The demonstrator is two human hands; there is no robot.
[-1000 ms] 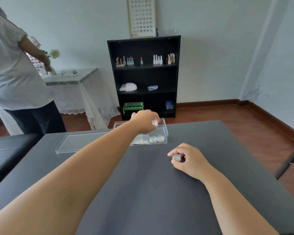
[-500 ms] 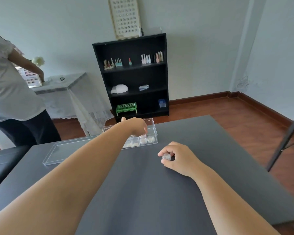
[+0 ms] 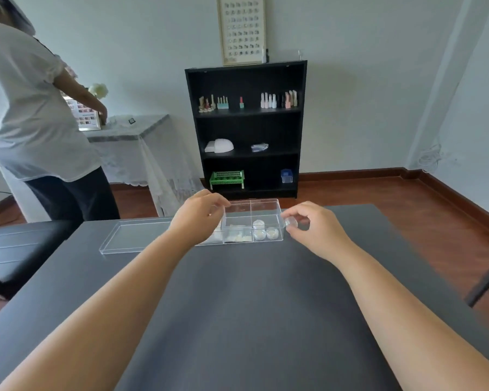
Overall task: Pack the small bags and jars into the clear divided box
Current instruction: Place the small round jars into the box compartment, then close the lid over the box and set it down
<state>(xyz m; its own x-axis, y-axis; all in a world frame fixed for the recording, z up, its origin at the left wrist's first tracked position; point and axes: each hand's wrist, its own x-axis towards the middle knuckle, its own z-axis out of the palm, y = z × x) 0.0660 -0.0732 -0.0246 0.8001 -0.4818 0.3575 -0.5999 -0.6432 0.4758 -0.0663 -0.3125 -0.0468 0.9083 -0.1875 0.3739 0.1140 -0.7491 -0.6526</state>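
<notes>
The clear divided box (image 3: 266,204) stands at the far middle of the dark table. Its front right compartment holds three small round jars (image 3: 264,232); the compartment beside it holds small white bags (image 3: 238,235). My right hand (image 3: 312,228) hovers just right of the box, pinching a small clear jar (image 3: 290,222) between thumb and fingers. My left hand (image 3: 199,218) rests over the box's left part with fingers curled; nothing shows in it, and it hides the left compartments.
The box's clear flat lid (image 3: 136,235) lies on the table to the left. A person in a white shirt (image 3: 31,114) stands at the far left by a lace-covered side table (image 3: 133,136). A black shelf (image 3: 247,131) stands against the wall.
My right hand lifted from the table's middle and carried its jar forward to the box's right edge. My left hand drew back leftward, with no jar in it now.
</notes>
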